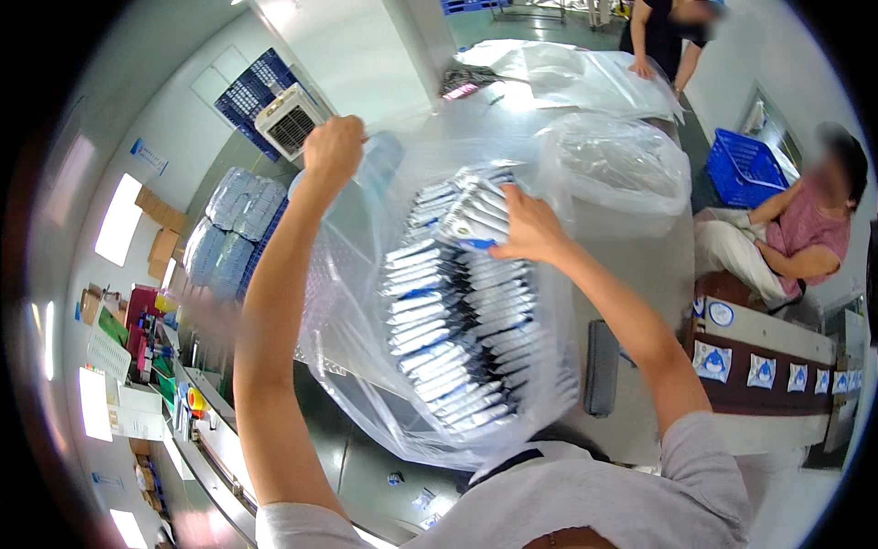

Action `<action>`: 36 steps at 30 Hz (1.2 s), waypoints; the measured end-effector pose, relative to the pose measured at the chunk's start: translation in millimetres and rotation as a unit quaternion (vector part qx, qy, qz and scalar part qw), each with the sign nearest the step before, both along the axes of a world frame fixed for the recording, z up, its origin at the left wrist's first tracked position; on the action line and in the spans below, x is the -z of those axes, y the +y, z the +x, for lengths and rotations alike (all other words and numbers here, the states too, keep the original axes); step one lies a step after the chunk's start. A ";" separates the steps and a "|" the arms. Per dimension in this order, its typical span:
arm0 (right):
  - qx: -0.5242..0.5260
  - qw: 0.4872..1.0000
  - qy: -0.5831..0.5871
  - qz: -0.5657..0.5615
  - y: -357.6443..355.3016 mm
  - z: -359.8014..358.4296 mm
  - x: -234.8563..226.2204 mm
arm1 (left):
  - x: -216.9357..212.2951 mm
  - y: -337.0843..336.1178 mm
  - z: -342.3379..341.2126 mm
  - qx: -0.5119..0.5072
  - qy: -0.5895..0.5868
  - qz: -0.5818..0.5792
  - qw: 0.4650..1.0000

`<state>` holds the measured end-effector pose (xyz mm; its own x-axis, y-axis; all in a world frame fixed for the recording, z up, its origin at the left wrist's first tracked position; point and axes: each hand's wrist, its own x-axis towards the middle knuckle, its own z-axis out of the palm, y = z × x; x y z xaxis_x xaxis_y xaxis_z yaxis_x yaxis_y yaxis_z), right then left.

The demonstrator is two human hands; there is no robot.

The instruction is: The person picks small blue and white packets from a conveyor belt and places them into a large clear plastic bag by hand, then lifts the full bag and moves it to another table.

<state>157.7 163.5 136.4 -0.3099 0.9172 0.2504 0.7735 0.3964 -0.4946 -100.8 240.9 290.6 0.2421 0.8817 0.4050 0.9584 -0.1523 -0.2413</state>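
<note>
A large clear plastic bag (352,366) stands open in front of me, its film bulging over the table edge. Inside it, white and silver packets (430,320) are packed on edge in two long rows with dark gaps between. My right hand (535,227) reaches into the bag from the right, fingers closed round a small bundle of packets (478,216) above the far end of the rows. Raised at the bag's far left, my left hand (335,153) is closed, with the bag's film running up beside it; its fingertips are partly hidden.
On the table (631,265) lie another clear bag (617,169) and a dark long case (600,366). At right, a conveyor (759,389) carries packets past a seated person. Another person touches plastic sheeting (567,78) at the far end. Wrapped bundles (242,206) are stacked at left.
</note>
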 end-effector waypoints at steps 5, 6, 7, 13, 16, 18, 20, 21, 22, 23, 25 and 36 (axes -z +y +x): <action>-0.128 0.969 -0.170 0.129 86.8 -121.1 27.9 | -3.3 2.9 -2.3 0.019 0.037 -0.026 0.999; -0.153 0.963 -0.195 0.108 97.1 -147.3 53.6 | -1.7 2.7 -8.6 0.025 0.037 -0.032 0.998; -0.156 0.959 -0.232 0.056 115.6 -141.9 87.3 | -5.4 10.8 7.5 0.050 0.021 -0.028 0.998; -0.144 0.968 -0.184 0.095 100.1 -176.1 104.6 | -4.0 8.2 -13.7 0.034 -0.025 -0.028 0.999; -0.140 0.964 -0.227 0.014 88.7 -168.6 90.1 | -3.9 6.4 -0.4 0.087 -0.050 -0.070 0.992; -0.145 0.969 -0.197 0.026 72.8 -161.7 79.3 | -14.4 -11.9 -6.4 0.172 -0.047 -0.075 0.981; -0.146 0.968 -0.202 0.012 47.1 -136.8 83.1 | -14.5 -50.7 -15.2 0.237 -0.278 -0.088 0.927; -0.116 0.980 -0.147 0.067 28.8 -105.5 97.7 | -7.2 -66.3 -17.3 0.232 -0.251 -0.036 0.939; -0.112 0.987 -0.092 0.074 0.6 -74.0 94.7 | 6.9 -82.1 -42.1 0.190 -0.304 -0.036 0.933; -0.112 0.989 -0.035 0.090 -28.9 -45.1 81.1 | 20.6 -103.5 -67.7 0.160 -0.355 -0.030 0.920; -0.054 0.988 0.099 0.105 -96.8 21.9 62.5 | 59.6 -153.2 -138.3 0.093 -0.517 -0.008 0.851; 0.165 0.948 -0.118 -0.244 -446.8 193.2 297.3 | 529.3 -454.8 -39.5 -0.158 -0.379 -0.573 0.709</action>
<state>350.8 -283.3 -160.9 0.0191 0.9626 -0.2702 0.9277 -0.1178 -0.3544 -140.4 -213.9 -238.6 0.0542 0.6984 -0.7136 0.7771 0.4193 0.4694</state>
